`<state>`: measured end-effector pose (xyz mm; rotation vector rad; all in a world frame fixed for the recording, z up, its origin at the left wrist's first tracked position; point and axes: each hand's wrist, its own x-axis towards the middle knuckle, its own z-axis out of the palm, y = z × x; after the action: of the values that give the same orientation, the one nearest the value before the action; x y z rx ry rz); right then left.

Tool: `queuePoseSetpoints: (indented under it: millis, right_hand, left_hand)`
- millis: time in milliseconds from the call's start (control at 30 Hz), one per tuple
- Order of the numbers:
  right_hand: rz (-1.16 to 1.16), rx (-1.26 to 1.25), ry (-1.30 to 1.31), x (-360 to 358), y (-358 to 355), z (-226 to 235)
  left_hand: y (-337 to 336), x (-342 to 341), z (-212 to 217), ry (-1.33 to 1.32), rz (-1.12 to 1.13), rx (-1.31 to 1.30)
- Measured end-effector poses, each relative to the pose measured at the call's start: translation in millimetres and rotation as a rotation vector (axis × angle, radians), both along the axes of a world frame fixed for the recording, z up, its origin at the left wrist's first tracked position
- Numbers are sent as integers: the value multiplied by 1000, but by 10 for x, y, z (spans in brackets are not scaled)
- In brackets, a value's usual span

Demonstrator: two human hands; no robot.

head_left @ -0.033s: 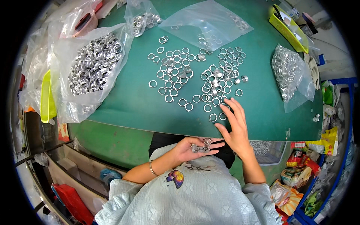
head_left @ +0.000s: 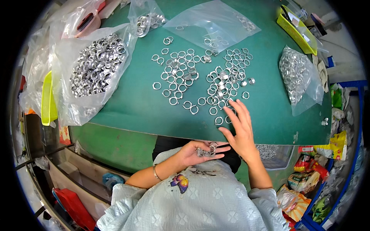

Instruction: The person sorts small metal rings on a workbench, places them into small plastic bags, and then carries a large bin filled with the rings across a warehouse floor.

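In my left hand (head_left: 190, 152), cupped palm up below the table's front edge, lie several small metal rings (head_left: 207, 152). My right hand (head_left: 241, 131) reaches over the front of the green table (head_left: 135, 111), fingers spread, with nothing visible in its grip. Its fingertips are at the near rings of a loose spread, beside one metal ring (head_left: 219, 121); whether they touch any I cannot tell. Further back, many more silvery metal rings with small lugs (head_left: 179, 81) lie scattered in two rough groups, most flat and a few on edge.
An open plastic bag (head_left: 98, 67) full of metal rings stands at the left, beside a yellow-green basket (head_left: 49, 100). A filled clear bag (head_left: 295, 75) lies at the right, below another yellow-green basket (head_left: 295, 30). At the back is a flat clear bag (head_left: 200, 19).
My right hand has shifted very slightly left over the near rings. My left hand and the rings in it look the same.
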<state>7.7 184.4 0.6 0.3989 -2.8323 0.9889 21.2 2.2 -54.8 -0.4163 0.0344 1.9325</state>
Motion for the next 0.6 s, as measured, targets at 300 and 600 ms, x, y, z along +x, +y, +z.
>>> queuePoseSetpoints:
  millis: [300,600]
  right_hand:
    - [118,81,7,213,-23,-13]
    - [88,72,-63,94,-108,9]
  left_hand:
    - [-48,76,-349,-124,10,64]
    - [14,-11,-171,-162,53,56]
